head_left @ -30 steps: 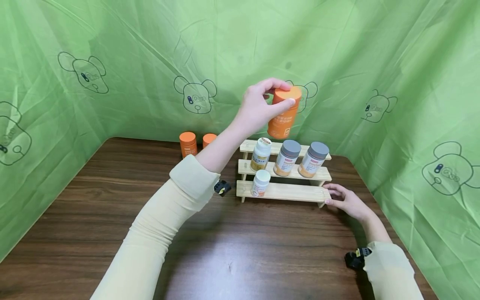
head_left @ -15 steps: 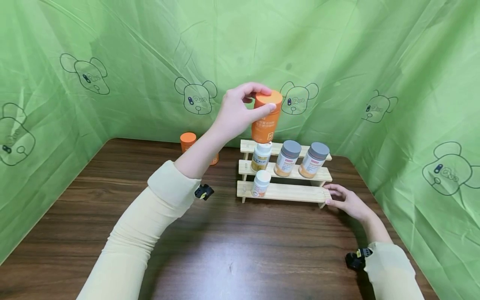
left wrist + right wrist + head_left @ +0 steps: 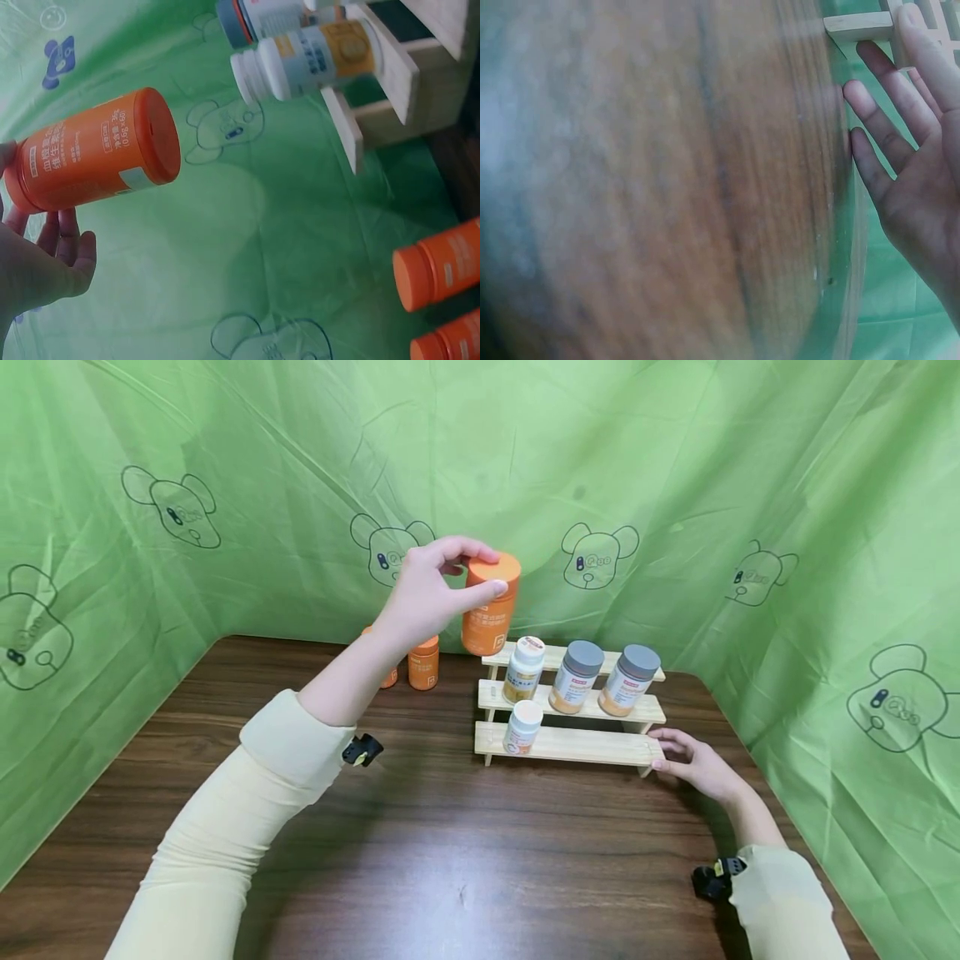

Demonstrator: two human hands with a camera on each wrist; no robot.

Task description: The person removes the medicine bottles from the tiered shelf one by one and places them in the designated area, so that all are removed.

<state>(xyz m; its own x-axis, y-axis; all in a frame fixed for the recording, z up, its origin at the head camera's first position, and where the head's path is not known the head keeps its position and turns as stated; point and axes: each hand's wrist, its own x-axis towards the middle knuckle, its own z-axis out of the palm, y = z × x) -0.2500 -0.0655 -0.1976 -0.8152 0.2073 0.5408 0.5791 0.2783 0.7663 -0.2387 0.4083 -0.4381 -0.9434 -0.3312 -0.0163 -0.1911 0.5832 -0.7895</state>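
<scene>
My left hand (image 3: 483,573) grips a tall orange bottle (image 3: 489,607) by its cap, in the air just above and left of the top step of a wooden three-step rack (image 3: 577,745). The left wrist view shows that orange bottle (image 3: 94,161) held by the left hand (image 3: 41,262), with the rack (image 3: 390,75) beyond it. My right hand (image 3: 675,755) lies with straight fingers against the right end of the rack's lowest step; in the right wrist view the right hand (image 3: 907,150) touches the rack corner (image 3: 859,26).
A white bottle (image 3: 522,727) stands on the lowest step. A white-capped bottle (image 3: 522,669) and two grey-capped bottles (image 3: 574,676) (image 3: 629,679) stand on the middle step. Two small orange bottles (image 3: 423,663) stand at the table's back, one partly behind my arm. Green cloth walls surround the table (image 3: 465,860).
My left hand has carried the orange bottle leftward and a little down, from over the rack's middle to beside its left end. The right hand has stayed put.
</scene>
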